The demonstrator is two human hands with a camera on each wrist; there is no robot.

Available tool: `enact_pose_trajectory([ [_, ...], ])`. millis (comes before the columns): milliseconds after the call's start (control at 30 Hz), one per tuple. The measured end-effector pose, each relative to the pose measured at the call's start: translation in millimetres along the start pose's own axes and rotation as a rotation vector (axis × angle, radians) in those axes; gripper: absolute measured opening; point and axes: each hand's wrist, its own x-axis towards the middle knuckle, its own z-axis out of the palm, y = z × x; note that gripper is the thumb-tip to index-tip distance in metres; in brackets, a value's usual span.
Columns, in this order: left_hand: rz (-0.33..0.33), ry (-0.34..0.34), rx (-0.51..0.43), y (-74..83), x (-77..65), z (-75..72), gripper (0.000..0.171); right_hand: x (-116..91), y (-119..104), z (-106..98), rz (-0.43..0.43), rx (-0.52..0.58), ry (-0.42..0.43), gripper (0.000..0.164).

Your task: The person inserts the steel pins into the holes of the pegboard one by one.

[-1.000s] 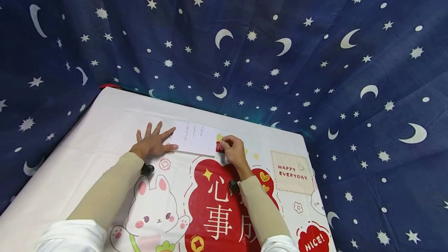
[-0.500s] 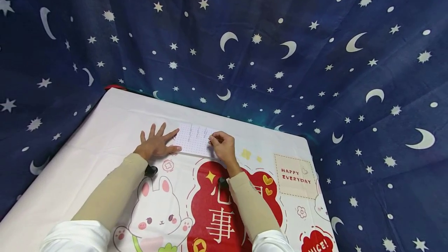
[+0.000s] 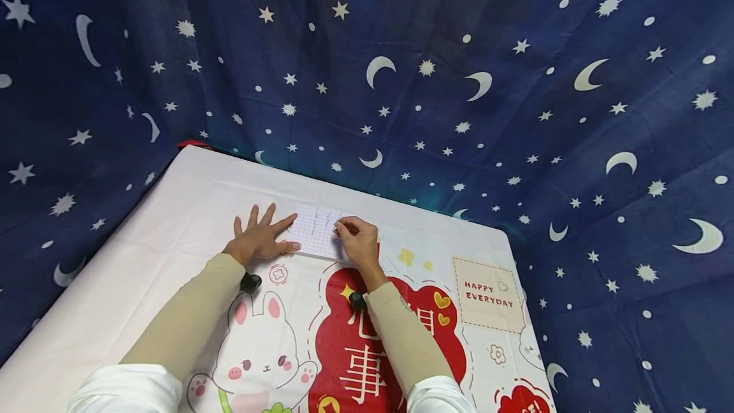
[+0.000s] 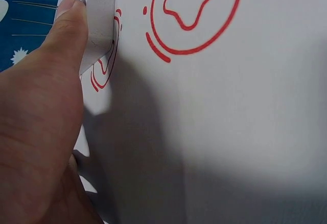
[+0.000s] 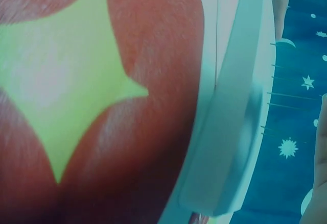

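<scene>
A white foam block (image 3: 312,234) with a printed dot grid lies near the table's far side. Several thin needles (image 4: 36,4) stand in it in rows, their shafts seen side-on in the left wrist view. Spread at the block's left end, my left hand (image 3: 260,242) steadies it; the straight thumb (image 4: 66,27) presses on its near edge. My right hand (image 3: 360,244) is over the block's right part with thumb and index fingertips pinched together. What they pinch looks like one thin needle, mostly hidden by the fingers. The block's side (image 5: 219,137) fills part of the right wrist view.
A printed tablecloth (image 3: 229,177) with a rabbit and red cloud shapes covers the table. A small red patch (image 3: 378,247) peeks out beside the right hand. Dark blue starry curtains (image 3: 401,81) stand along the table's far and side edges.
My right hand has moved left, from the red and yellow patch beside the block to over the block. The left hand has stayed at the block's left end. The head view has shifted slightly.
</scene>
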Motion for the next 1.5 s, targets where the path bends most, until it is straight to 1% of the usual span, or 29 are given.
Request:
enact_pose_trajectory([
  [133,0.001,0.000,0.007,1.1,-0.4,-0.8,0.088,-0.3,2.1,4.2,-0.009,-0.032,-0.015,0.006],
  [300,-0.003,-0.003,0.009,2.8,-2.1,-1.0,0.089,-1.1,3.9,8.2,0.026,-0.075,-0.028,0.006],
  [400,-0.007,-0.009,0.007,3.0,-2.1,-1.0,0.089,-1.2,5.2,10.0,0.051,-0.121,-0.035,0.007],
  [500,-0.006,-0.008,0.004,3.1,-1.9,-1.9,0.089,-0.6,7.1,11.9,0.047,-0.179,-0.040,0.008],
  [633,0.003,-0.005,-0.014,2.3,1.4,-1.4,0.091,0.7,9.0,13.4,0.019,-0.223,-0.043,0.008],
  [700,-0.001,-0.012,-0.029,1.6,3.9,-0.1,0.092,0.8,9.1,13.7,0.020,-0.242,-0.047,0.008],
  [733,0.000,-0.007,-0.026,-0.5,7.4,2.4,0.094,0.6,9.0,13.7,0.023,-0.253,-0.049,0.009],
  [833,-0.001,-0.008,-0.026,-0.1,9.4,3.1,0.095,0.1,9.3,13.9,0.045,-0.286,-0.053,0.009],
  [967,0.007,0.006,-0.010,1.4,7.8,1.2,0.095,-0.3,10.1,14.8,0.081,-0.325,-0.066,0.011],
  [1167,0.011,0.011,0.011,0.9,5.7,0.3,0.092,-0.2,9.3,17.7,0.136,-0.400,-0.112,0.013],
  [1267,0.004,0.004,0.013,1.4,6.1,-0.2,0.090,1.3,9.1,19.8,0.123,-0.415,-0.130,0.011],
  [1367,-0.007,0.004,0.009,-0.8,7.7,1.1,0.090,2.9,10.0,22.4,0.088,-0.424,-0.145,0.010],
  [1500,-0.014,-0.006,-0.002,-3.4,5.1,1.8,0.090,2.8,11.7,25.7,0.050,-0.444,-0.163,0.008],
])
